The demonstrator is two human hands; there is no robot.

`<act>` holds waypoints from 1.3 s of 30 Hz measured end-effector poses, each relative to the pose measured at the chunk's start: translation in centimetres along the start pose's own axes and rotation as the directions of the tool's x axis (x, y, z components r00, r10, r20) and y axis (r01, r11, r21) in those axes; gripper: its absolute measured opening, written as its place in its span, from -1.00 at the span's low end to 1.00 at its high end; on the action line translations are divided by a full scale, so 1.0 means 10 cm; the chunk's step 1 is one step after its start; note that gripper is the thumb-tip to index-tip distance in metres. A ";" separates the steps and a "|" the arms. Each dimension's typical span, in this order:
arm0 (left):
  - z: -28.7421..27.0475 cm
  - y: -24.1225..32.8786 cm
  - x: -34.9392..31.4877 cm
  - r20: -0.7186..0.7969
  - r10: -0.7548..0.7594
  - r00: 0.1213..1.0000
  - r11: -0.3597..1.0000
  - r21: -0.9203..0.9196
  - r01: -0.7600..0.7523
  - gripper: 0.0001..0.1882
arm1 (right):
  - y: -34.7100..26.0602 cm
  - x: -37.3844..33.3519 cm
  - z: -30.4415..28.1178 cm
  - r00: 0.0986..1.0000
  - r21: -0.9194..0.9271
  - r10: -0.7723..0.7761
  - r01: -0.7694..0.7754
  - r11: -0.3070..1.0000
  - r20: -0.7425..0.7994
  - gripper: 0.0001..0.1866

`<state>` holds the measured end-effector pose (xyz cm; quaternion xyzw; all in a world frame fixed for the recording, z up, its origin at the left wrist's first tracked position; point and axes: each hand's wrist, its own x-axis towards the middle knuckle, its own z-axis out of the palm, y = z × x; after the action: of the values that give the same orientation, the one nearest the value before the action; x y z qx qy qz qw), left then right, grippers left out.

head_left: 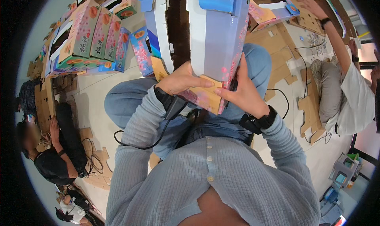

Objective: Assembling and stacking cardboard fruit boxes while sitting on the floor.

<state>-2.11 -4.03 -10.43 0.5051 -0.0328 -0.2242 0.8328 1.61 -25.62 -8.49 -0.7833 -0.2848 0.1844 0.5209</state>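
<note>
A large printed cardboard box (213, 44), blue and pink with white parts and a long dark opening along its upper side, stands before me over my crossed legs. My left hand (180, 80) grips its near end, thumb stretched over an orange-pink flap (208, 94). From the other side my right hand (246, 90) holds the near right corner, its thumb pressed on the same flap and its fingers along the box's side. Another small orange flap (158, 68) sticks out at the near left corner. The fingers beneath the box are partly hidden.
Several similar boxes (81, 38) stand in a row at the left. A flat blue-pink carton (140, 50) lies beside my box. Another box (273, 10) is at the far right. Cardboard sheets (279, 48) and a black cable (306, 71) lie near a co-worker (352, 95).
</note>
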 end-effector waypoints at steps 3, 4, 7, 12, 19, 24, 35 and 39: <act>0.02 0.01 -0.02 -0.010 0.019 1.000 0.998 0.054 -0.019 -0.44 | -0.05 0.03 0.00 0.995 -0.032 0.094 -0.094 0.995 0.013 0.26; 0.03 0.02 -0.02 -0.005 0.011 1.000 0.996 0.084 -0.010 -0.46 | -0.07 0.03 0.00 0.998 -0.073 0.069 -0.070 0.995 -0.012 0.24; 0.02 0.02 -0.02 0.012 0.023 1.000 0.991 0.129 -0.024 -0.47 | -0.10 0.04 0.03 0.997 -0.126 0.053 -0.059 0.990 -0.048 0.21; 0.00 -0.02 -0.01 0.042 -0.046 0.998 0.998 0.045 0.045 -0.33 | -0.14 0.00 0.05 0.996 -0.162 0.053 -0.064 0.985 -0.070 0.16; 0.00 -0.09 0.01 0.019 0.010 1.000 0.998 0.062 -0.011 -0.46 | -0.08 -0.05 0.08 0.990 -0.177 0.083 -0.103 0.979 -0.116 0.11; -0.04 -0.10 0.02 0.046 -0.014 0.999 0.993 0.118 0.008 -0.35 | 0.00 -0.05 0.06 0.992 -0.173 0.077 -0.094 0.980 -0.103 0.11; -0.01 0.08 -0.05 0.082 0.057 0.995 0.969 0.237 -0.075 -0.25 | -0.13 -0.11 0.16 0.986 -0.176 0.020 -0.050 0.983 -0.167 0.14; -0.02 0.40 -0.05 -0.110 0.292 0.950 0.952 0.124 -0.279 -0.20 | -0.17 -0.15 0.19 0.985 -0.203 0.052 -0.086 0.975 -0.167 0.18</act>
<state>-1.13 -2.07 -7.00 0.5520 -0.0645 -0.0665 0.8287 -1.08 -24.70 -7.70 -0.8556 -0.2324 0.1074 0.4499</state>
